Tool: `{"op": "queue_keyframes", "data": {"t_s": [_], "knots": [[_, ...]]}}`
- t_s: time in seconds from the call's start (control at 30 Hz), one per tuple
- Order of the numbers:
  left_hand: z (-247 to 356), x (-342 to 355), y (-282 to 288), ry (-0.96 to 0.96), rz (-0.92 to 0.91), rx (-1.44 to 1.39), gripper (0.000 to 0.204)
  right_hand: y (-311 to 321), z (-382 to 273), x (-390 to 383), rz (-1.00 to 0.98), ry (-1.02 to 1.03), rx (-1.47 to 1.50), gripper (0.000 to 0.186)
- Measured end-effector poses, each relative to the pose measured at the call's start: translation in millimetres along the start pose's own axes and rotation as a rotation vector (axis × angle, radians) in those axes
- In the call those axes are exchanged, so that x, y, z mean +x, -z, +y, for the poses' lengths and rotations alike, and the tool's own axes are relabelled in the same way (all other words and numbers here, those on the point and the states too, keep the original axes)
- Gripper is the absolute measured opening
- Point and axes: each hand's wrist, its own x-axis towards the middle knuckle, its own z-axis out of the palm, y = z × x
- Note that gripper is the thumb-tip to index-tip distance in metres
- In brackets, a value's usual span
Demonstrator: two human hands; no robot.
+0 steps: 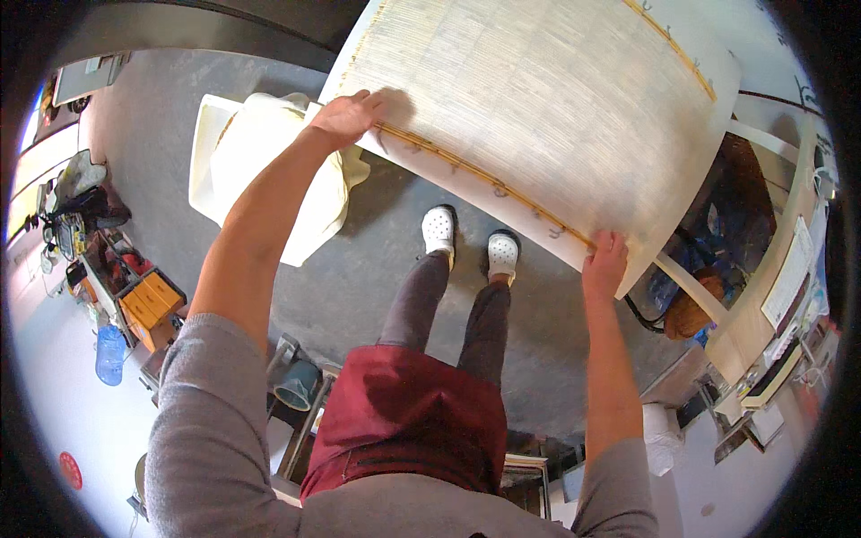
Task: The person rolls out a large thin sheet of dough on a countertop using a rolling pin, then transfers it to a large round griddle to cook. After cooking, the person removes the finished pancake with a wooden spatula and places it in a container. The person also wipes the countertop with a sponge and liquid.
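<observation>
A pale, finely ribbed mat [529, 108] lies over a white-topped table. A thin yellow-brown rod [484, 182] with several small dark hooks runs along its near edge. My left hand [345, 118] has its fingers curled at the rod's left end, by the table corner. At the right end, my right hand [606, 262] pinches the rod, fingers bent over it. A second hooked rod [671, 43] crosses the mat's far right part. What lies beneath my fingertips is partly hidden.
Left of the table stands a white tub [204, 152] with pale yellowish cloth [269, 148] over it. My white clogs [439, 229] are on the grey floor close to the table's front. Shelving with a wooden panel [744, 345] stands right; an orange drawer box [151, 299] is at far left.
</observation>
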Motion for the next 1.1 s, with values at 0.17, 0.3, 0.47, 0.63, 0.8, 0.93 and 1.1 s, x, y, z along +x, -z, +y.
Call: {"op": "queue_keyframes", "data": {"t_s": [0.17,0.3,0.47,0.63,0.8,0.93,1.1], "knots": [[-8.1,12.5,-3.7,-0.057,-0.103,0.147,0.018,1.0,6.3,7.7,-0.031,-0.012,0.022,0.060],[-12.0,7.7,0.8,-0.130,0.036,0.105,0.019,0.4,10.0,8.8,-0.017,0.025,0.013,0.061],[-8.5,-4.8,7.4,-0.105,-0.001,0.088,0.019,-5.6,15.5,9.8,0.002,0.033,-0.005,0.058],[1.2,-7.1,7.7,-0.056,-0.029,0.010,0.024,-21.8,20.1,12.6,0.020,0.016,-0.118,0.044],[7.7,-4.1,5.0,0.051,-0.068,0.110,0.034,-15.0,27.1,19.7,0.004,0.025,-0.071,0.024],[9.8,12.0,0.8,0.116,0.079,0.109,0.036,22.1,35.8,37.1,0.031,0.022,0.071,0.015],[4.4,6.0,29.8,0.162,-0.016,0.044,0.027,99.3,44.5,46.4,0.084,0.149,0.182,0.016]]}}
